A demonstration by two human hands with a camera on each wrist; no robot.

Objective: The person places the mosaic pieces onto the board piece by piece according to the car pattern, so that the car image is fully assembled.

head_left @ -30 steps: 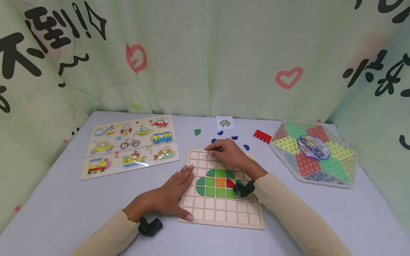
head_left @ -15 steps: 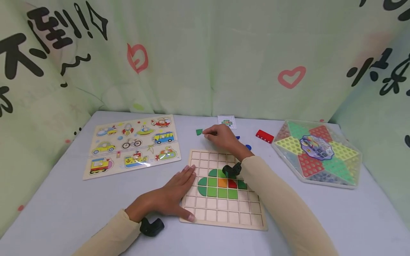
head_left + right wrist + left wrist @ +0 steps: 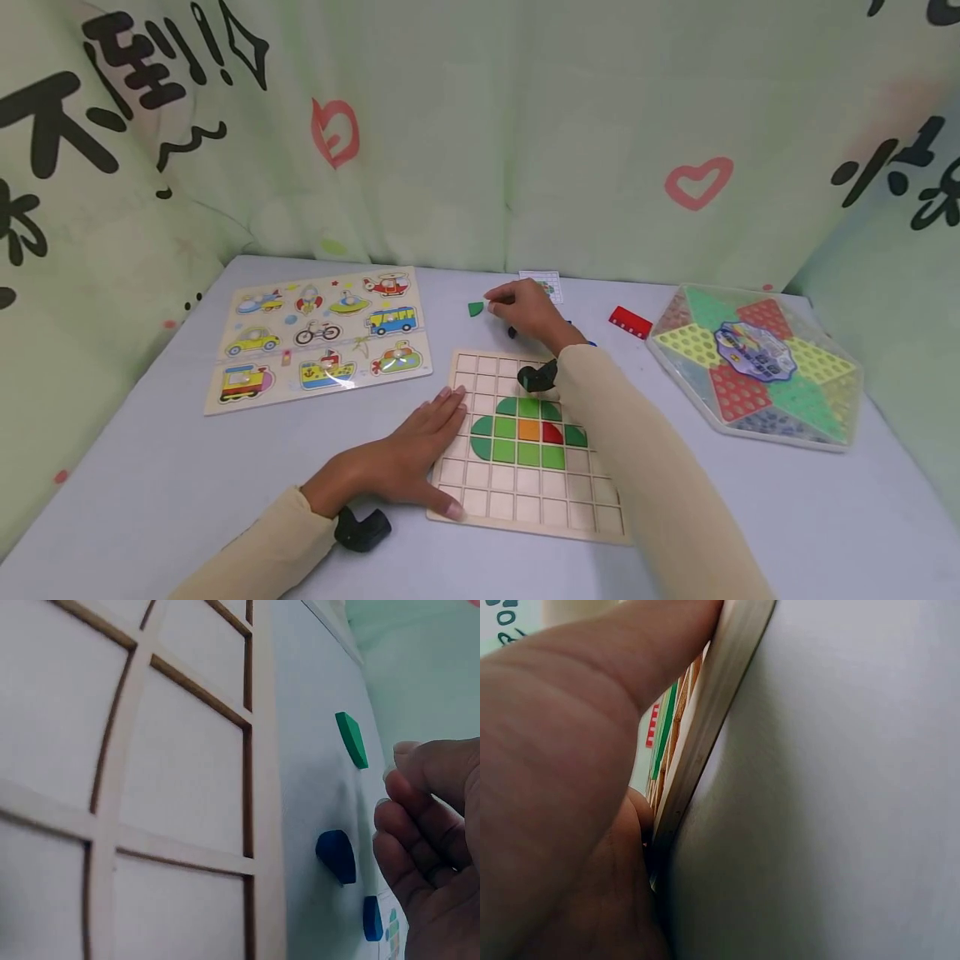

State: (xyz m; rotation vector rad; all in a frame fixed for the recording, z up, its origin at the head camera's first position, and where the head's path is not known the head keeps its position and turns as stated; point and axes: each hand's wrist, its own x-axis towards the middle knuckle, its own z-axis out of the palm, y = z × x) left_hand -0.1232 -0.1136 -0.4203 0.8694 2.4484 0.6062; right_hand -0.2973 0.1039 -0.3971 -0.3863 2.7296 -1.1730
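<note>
My left hand (image 3: 408, 462) lies spread on the left edge of a wooden grid board (image 3: 498, 506), thumb near its front corner. In the left wrist view its thumb (image 3: 562, 742) rests against the board's rim (image 3: 716, 705). Green, orange and red pieces sit in the board's middle cells. Beyond the board, my right hand (image 3: 528, 312) hovers over the table with its fingertips just right of a green quarter-circle piece (image 3: 476, 309). A small gap separates them in the right wrist view, where the green piece (image 3: 352, 740) lies flat. Nothing shows between the loosely bent fingers.
Blue pieces (image 3: 337, 856) lie near my right hand, partly hidden in the head view. Behind it is a pattern card (image 3: 551, 287). A vehicle puzzle board (image 3: 287, 396) lies left; a red piece (image 3: 631, 322) and hexagonal game box (image 3: 750, 358) lie right.
My right hand has moved from the board's far edge out to the green quarter-circle piece. The left hand stays on the board. The head view has shifted slightly.
</note>
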